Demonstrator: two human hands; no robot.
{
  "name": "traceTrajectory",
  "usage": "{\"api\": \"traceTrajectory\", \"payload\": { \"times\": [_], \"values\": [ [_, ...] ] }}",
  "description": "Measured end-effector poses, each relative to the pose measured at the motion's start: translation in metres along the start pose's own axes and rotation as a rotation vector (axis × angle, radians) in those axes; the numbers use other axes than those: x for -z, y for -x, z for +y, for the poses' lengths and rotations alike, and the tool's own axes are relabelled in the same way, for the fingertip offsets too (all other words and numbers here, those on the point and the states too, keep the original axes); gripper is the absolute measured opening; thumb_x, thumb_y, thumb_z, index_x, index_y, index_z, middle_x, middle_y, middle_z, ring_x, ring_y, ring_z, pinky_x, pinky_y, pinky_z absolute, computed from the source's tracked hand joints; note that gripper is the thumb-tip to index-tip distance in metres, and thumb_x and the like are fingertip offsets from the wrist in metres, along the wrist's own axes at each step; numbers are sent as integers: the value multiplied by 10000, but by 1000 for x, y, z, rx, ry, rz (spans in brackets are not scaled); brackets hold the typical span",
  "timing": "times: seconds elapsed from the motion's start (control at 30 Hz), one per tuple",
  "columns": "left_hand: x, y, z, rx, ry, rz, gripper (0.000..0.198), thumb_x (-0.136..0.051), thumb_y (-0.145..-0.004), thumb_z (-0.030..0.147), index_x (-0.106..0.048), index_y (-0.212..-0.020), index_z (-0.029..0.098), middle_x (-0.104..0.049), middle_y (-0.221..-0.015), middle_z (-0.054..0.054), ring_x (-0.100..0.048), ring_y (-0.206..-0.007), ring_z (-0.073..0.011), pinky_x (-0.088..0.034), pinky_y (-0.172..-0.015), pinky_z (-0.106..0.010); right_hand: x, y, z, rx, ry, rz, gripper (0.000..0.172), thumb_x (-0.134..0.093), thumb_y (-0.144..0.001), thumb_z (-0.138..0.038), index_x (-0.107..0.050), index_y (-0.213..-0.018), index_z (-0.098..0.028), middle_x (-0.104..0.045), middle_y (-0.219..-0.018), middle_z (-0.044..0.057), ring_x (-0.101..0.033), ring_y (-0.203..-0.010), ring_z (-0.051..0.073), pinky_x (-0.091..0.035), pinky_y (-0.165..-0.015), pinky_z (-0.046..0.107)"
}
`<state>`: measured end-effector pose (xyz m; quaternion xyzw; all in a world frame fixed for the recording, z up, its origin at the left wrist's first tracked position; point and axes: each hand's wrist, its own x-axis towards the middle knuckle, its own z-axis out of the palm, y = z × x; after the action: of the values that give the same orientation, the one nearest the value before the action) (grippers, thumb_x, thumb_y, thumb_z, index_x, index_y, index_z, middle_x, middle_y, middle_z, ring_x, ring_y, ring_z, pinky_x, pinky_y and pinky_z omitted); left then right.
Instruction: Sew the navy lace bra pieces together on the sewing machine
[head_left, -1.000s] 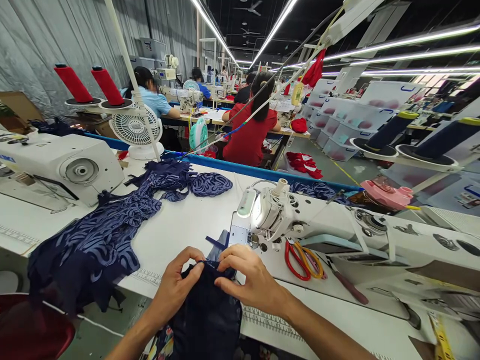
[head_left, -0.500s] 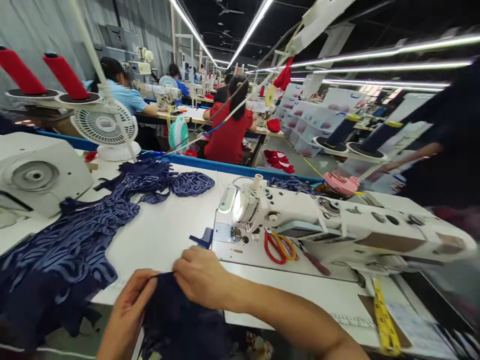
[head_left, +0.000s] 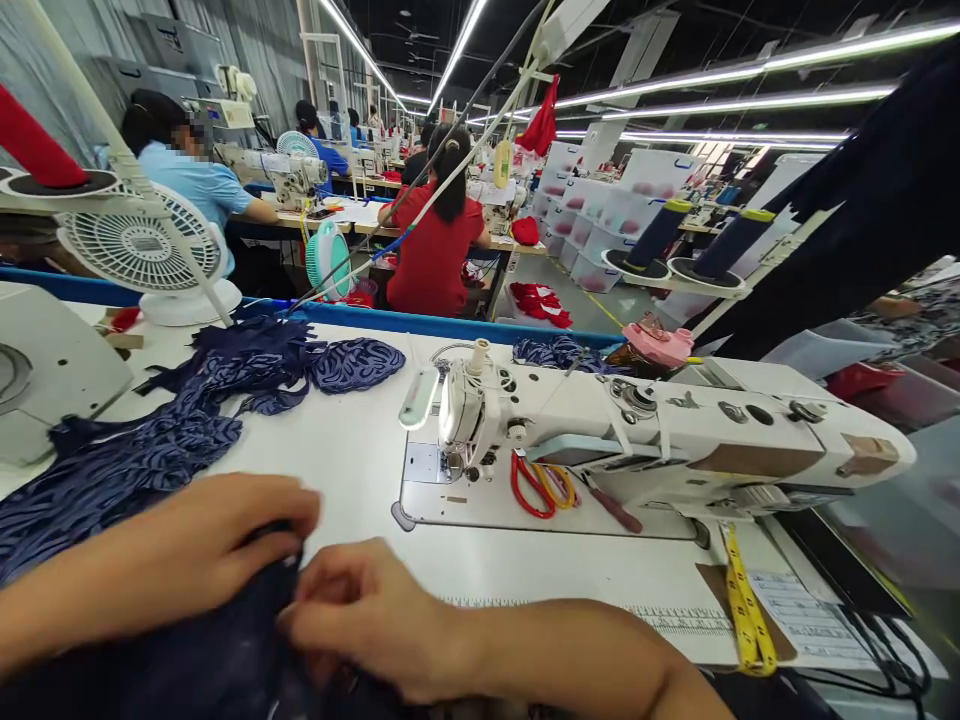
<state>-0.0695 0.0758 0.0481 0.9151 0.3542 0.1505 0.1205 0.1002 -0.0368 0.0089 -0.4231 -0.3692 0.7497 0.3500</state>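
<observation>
My left hand [head_left: 202,545] is closed on a dark navy piece of fabric [head_left: 210,650], thumb and fingers gripping its upper edge. Beside it, my right hand [head_left: 382,620] has its fingers curled around another part of the same fabric. The cloth hangs in folds at the front edge of the white table [head_left: 345,470], and its lower part goes out of view. Beyond my hands, the sewing machine [head_left: 480,410] stands with its lamp lit; no cloth lies under its needle. To the left, a heap of patterned navy pieces [head_left: 165,430] spreads over the table.
Red-handled scissors [head_left: 529,488] and yellow ones [head_left: 556,488] lie by the machine arm. A yellow tape measure [head_left: 742,610] hangs at the front right. A white fan [head_left: 161,240] and navy thread cones [head_left: 660,235] stand behind. Co-workers sit further off.
Both hands have moved nearer to me with the fabric, the left one now over it. A small navy strip beside the needle plate is gone from there. The view has shifted right.
</observation>
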Motion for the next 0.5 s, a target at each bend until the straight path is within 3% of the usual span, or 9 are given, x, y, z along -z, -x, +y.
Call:
{"api": "traceTrajectory", "payload": {
  "times": [0.03,0.07,0.17,0.23,0.37,0.5],
  "values": [
    [-15,-21,6,-77,90,-238,164,-550,-784,346,-655,-709,245,-649,-685,52,-585,-660,-125,-438,-654,-211,21,0,3,-30,88,136,384,-745,-686,-499,-579,-784,-168,-568,-597,-49,-527,-490,79,-494,-520,212],
    [-33,-42,12,-77,147,-351,116,-543,-776,267,-652,-747,239,-665,-748,40,-600,-714,-138,-430,-682,-225,42,-1,5,-67,236,264,324,-684,-746,-470,-556,-764,-173,-547,-587,-57,-522,-491,77,-494,-525,212],
    [-89,-88,32,-1,186,-332,109,-539,-777,220,-644,-750,230,-670,-858,6,-615,-818,-181,-410,-714,-261,95,-4,8,-112,449,436,196,-573,-825,-338,-502,-721,-187,-518,-524,-64,-505,-450,89,-443,-483,204],
    [-114,-102,43,23,200,-313,113,-539,-793,229,-650,-771,240,-670,-908,8,-619,-858,-188,-404,-724,-265,117,-1,7,-116,589,471,181,-566,-819,-269,-505,-669,-190,-491,-461,-66,-501,-428,102,-413,-499,217],
    [-132,-107,49,77,226,-330,82,-573,-784,251,-654,-782,257,-675,-899,32,-629,-850,-178,-397,-704,-254,130,17,5,-42,866,536,164,-632,-817,-204,-552,-674,-191,-550,-544,-30,-573,-611,158,-388,-663,273],
    [-134,-114,47,150,211,-347,45,-609,-758,267,-650,-773,255,-674,-846,37,-631,-796,-176,-392,-652,-255,132,29,13,225,1361,549,111,-648,-901,-286,-625,-979,-210,-645,-908,46,-589,-795,200,-357,-709,297]
  ]
}}
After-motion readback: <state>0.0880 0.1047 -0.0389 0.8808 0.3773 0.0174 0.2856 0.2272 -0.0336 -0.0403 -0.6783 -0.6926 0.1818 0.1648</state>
